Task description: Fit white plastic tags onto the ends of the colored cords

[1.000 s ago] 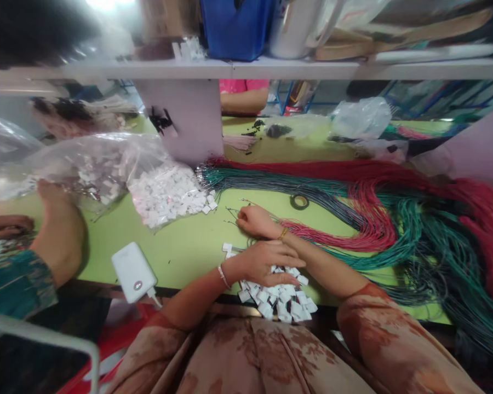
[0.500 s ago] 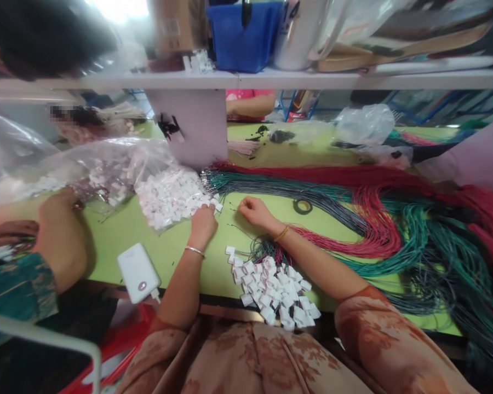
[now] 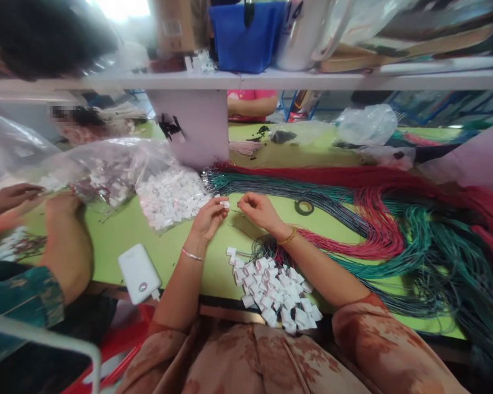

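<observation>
My left hand [image 3: 208, 218] pinches a small white connector [image 3: 223, 204] just above the green table [image 3: 176, 249]. My right hand [image 3: 256, 210] is closed in a pinch on a thin wire end, a finger's width to the right of the connector. Below both hands lies a heap of white connectors with wires fitted [image 3: 276, 289] at the near table edge. An open clear bag of loose white connectors [image 3: 170, 196] lies just left of my left hand.
Long bundles of red, green and dark wires [image 3: 378, 224] cover the table's right half, with a tape roll [image 3: 303, 207] among them. A white power bank [image 3: 138, 273] lies near the front edge. A co-worker's hands [image 3: 53, 210] work at the left. A shelf [image 3: 271, 79] spans overhead.
My left hand left the near heap, reached to the bag of connectors, then lifted a white connector toward my right hand. My right hand rose slightly with its wire.
</observation>
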A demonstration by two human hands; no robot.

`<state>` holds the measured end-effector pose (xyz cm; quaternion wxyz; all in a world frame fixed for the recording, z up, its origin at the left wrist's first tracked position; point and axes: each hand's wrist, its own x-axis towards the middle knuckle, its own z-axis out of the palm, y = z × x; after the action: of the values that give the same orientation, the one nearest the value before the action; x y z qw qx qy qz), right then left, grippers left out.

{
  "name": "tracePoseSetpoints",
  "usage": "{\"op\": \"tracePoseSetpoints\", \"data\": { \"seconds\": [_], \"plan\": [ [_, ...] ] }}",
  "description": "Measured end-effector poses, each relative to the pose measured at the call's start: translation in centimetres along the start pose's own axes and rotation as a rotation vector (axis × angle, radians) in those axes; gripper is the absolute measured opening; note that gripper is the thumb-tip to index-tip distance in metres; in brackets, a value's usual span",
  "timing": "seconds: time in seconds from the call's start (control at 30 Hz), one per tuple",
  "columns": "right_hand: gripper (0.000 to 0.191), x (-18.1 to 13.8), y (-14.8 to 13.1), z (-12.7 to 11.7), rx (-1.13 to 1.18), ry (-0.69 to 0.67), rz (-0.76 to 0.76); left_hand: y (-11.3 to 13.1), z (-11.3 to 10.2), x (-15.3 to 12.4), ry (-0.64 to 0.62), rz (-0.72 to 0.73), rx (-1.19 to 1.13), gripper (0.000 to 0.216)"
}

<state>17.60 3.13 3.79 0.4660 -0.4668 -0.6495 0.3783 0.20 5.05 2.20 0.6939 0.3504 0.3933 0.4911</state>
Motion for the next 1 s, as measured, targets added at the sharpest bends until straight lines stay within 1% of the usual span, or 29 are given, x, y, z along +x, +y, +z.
{"op": "tracePoseSetpoints", "data": {
  "seconds": [0.1,0.27,0.4,0.5,0.57,0.63,0.7,0.77,0.83,0.9,1.0],
  "plan": [
    [0.020,-0.7,-0.2,-0.2,-0.083,-0.033,0.010,-0.3,0.1,0.0,-0.064,-0.040,-0.137,0.016],
    [0.021,-0.7,-0.4,0.0,-0.064,-0.131,0.084,-0.6,0.1,-0.1,-0.138,-0.053,-0.156,0.014],
    [0.021,-0.5,-0.3,0.1,0.046,-0.158,0.211,-0.7,0.3,-0.2,-0.152,-0.042,-0.131,0.018],
    [0.020,-0.4,-0.2,0.2,0.173,-0.178,0.353,-0.9,0.6,-0.4,-0.138,-0.023,-0.114,0.024],
    [0.020,-0.4,0.0,0.3,0.216,-0.190,0.416,-1.1,0.9,-0.5,-0.117,0.005,-0.068,0.024],
    [0.020,-0.5,0.1,0.4,0.186,-0.190,0.386,-1.4,1.1,-0.5,-0.090,0.033,-0.003,0.022],
    [0.022,-0.6,0.1,0.3,0.064,-0.161,0.258,-1.6,1.2,-0.4,-0.051,0.047,0.033,0.023],
    [0.022,-0.8,0.1,0.3,-0.106,-0.096,0.098,-1.7,1.2,-0.3,-0.012,0.052,0.032,0.024],
    [0.021,-0.9,0.2,0.3,-0.243,-0.041,0.000,-1.8,1.3,-0.2,0.014,0.051,0.035,0.025],
    [0.021,-0.9,0.5,0.3,-0.259,-0.052,0.007,-1.9,1.4,-0.2,0.019,0.040,0.055,0.026],
    [0.023,-0.5,1.0,0.2,-0.096,-0.130,0.146,-2.2,1.7,-0.2,0.037,0.055,0.078,0.029]
  ]
}}
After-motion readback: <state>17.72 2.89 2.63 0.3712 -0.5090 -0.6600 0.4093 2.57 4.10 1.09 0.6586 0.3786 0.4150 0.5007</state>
